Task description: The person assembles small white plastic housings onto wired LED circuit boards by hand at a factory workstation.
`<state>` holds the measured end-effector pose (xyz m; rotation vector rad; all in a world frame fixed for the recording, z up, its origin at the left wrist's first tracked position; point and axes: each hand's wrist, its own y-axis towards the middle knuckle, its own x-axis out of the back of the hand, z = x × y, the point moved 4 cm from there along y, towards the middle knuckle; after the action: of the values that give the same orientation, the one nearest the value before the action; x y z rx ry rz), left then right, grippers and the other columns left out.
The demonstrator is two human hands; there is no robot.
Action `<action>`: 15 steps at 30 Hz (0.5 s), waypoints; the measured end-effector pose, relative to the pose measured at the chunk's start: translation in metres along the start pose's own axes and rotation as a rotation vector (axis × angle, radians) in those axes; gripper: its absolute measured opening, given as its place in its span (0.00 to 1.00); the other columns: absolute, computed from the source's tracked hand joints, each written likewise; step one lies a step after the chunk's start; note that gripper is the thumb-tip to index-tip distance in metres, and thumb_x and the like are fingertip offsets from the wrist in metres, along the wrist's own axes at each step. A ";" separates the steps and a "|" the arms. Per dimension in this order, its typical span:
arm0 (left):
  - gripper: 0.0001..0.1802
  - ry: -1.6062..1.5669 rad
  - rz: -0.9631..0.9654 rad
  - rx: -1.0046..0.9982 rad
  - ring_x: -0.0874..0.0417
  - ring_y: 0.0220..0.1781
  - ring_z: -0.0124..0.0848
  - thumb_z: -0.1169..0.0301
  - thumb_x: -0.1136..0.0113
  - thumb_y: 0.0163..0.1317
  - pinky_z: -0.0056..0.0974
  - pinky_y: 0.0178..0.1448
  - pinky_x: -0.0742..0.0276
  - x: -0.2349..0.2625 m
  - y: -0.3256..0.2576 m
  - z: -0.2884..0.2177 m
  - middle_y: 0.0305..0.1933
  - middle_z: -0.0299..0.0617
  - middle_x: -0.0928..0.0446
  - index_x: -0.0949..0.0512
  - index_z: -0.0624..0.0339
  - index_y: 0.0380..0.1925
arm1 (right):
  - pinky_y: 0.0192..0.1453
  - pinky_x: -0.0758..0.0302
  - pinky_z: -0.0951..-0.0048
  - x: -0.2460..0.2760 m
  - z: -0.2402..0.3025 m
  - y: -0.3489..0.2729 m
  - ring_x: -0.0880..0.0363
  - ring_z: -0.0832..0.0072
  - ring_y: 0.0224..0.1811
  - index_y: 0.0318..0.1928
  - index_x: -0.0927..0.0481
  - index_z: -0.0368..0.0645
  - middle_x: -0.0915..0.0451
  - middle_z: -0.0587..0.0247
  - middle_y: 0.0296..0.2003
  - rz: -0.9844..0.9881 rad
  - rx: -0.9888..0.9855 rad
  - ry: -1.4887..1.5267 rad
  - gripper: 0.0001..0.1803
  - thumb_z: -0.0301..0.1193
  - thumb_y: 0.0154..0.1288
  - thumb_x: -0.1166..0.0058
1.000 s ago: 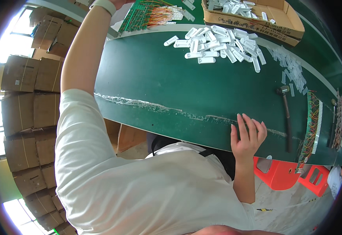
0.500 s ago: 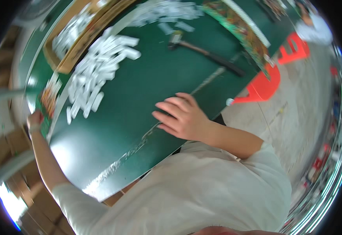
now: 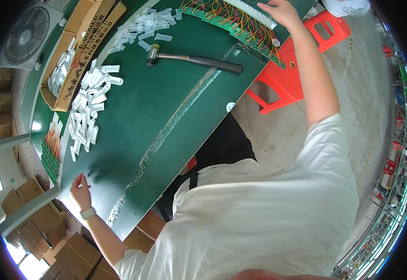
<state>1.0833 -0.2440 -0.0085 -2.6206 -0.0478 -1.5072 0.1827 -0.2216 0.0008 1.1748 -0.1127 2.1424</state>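
Note:
My left hand (image 3: pixel 80 192) is over the green table's left end, fingers loosely bent and apart, with nothing visible in it. Nearest to it is a heap of white plastic casings (image 3: pixel 89 105). My right hand (image 3: pixel 284 13) reaches to the far right, fingers stretched apart, beside a long white strip (image 3: pixel 251 13). Along that strip lies a row of green circuit boards (image 3: pixel 241 33) with red and yellow wires; I see no grip on them. A mallet (image 3: pixel 194 59) with a black handle lies mid-table, touched by neither hand.
Clear plastic pieces (image 3: pixel 145 25) lie scattered at the back. An open cardboard box (image 3: pixel 66 95) of white casings stands at the left, near more wired green boards (image 3: pixel 51 151). Red stools (image 3: pixel 290 77) stand beyond the table's right edge. A taped seam (image 3: pixel 166 130) crosses the table (image 3: pixel 133 100).
My right hand has moved from the table's near edge to the far right by the boards. My left hand has come away from the wired boards at the left. The view has shifted.

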 end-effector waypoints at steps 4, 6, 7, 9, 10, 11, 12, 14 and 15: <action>0.15 -0.184 -0.085 0.085 0.18 0.27 0.24 0.67 0.37 0.73 0.29 0.33 0.21 -0.019 -0.079 -0.011 0.41 0.42 0.13 0.14 0.64 0.54 | 0.53 0.18 0.59 -0.049 0.000 0.032 0.12 0.51 0.51 0.55 0.15 0.36 0.12 0.44 0.48 0.139 0.082 -0.362 0.43 0.56 0.47 0.22; 0.14 -0.238 -0.126 0.120 0.19 0.26 0.23 0.69 0.38 0.73 0.29 0.32 0.24 -0.027 -0.110 -0.024 0.42 0.41 0.13 0.14 0.64 0.53 | 0.53 0.19 0.58 -0.064 0.007 0.037 0.13 0.49 0.50 0.52 0.14 0.35 0.13 0.40 0.48 0.317 -0.002 -0.440 0.46 0.61 0.42 0.22; 0.14 -0.248 -0.156 0.128 0.19 0.26 0.22 0.69 0.38 0.73 0.29 0.33 0.24 -0.025 -0.128 -0.031 0.43 0.41 0.13 0.14 0.66 0.53 | 0.53 0.19 0.59 -0.073 0.023 0.033 0.13 0.49 0.49 0.47 0.12 0.33 0.13 0.39 0.46 0.353 0.046 -0.447 0.43 0.61 0.43 0.22; 0.14 -0.274 -0.180 0.117 0.20 0.26 0.22 0.69 0.38 0.74 0.29 0.33 0.24 -0.029 -0.147 -0.040 0.44 0.42 0.12 0.14 0.67 0.52 | 0.52 0.19 0.59 -0.075 0.014 0.044 0.12 0.49 0.47 0.45 0.12 0.33 0.13 0.39 0.45 0.351 0.043 -0.436 0.43 0.60 0.43 0.22; 0.14 -0.304 -0.218 0.120 0.20 0.27 0.22 0.69 0.38 0.74 0.28 0.33 0.24 -0.031 -0.154 -0.040 0.45 0.42 0.12 0.15 0.68 0.52 | 0.52 0.19 0.59 -0.076 0.007 0.050 0.12 0.50 0.46 0.43 0.11 0.32 0.13 0.39 0.44 0.353 0.035 -0.427 0.42 0.60 0.42 0.21; 0.15 -0.339 -0.261 0.121 0.20 0.27 0.22 0.69 0.39 0.74 0.28 0.34 0.24 -0.034 -0.157 -0.040 0.46 0.43 0.12 0.15 0.69 0.52 | 0.51 0.19 0.60 -0.075 0.004 0.055 0.12 0.52 0.44 0.45 0.11 0.36 0.12 0.42 0.42 0.373 0.135 -0.462 0.37 0.56 0.46 0.22; 0.15 -0.353 -0.265 0.108 0.20 0.27 0.22 0.69 0.39 0.74 0.28 0.34 0.24 -0.036 -0.157 -0.044 0.46 0.43 0.12 0.15 0.69 0.52 | 0.51 0.19 0.60 -0.064 -0.003 0.063 0.12 0.52 0.44 0.45 0.11 0.36 0.12 0.42 0.42 0.354 0.136 -0.466 0.37 0.56 0.46 0.22; 0.15 -0.415 -0.280 0.140 0.20 0.29 0.21 0.69 0.39 0.75 0.28 0.35 0.25 -0.035 -0.170 -0.043 0.47 0.43 0.12 0.15 0.70 0.51 | 0.49 0.19 0.61 -0.058 0.022 0.061 0.12 0.56 0.42 0.46 0.10 0.40 0.11 0.45 0.40 0.372 0.264 -0.178 0.31 0.53 0.51 0.23; 0.15 -0.424 -0.289 0.138 0.20 0.29 0.21 0.69 0.39 0.75 0.28 0.35 0.25 -0.034 -0.171 -0.044 0.47 0.43 0.12 0.15 0.70 0.51 | 0.48 0.20 0.61 -0.048 0.030 0.061 0.12 0.59 0.40 0.46 0.10 0.42 0.11 0.48 0.40 0.334 0.293 -0.235 0.25 0.49 0.57 0.26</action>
<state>1.0135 -0.0784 -0.0005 -2.8551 -0.5668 -0.9375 0.1850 -0.3045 -0.0037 1.6780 -0.1078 2.3555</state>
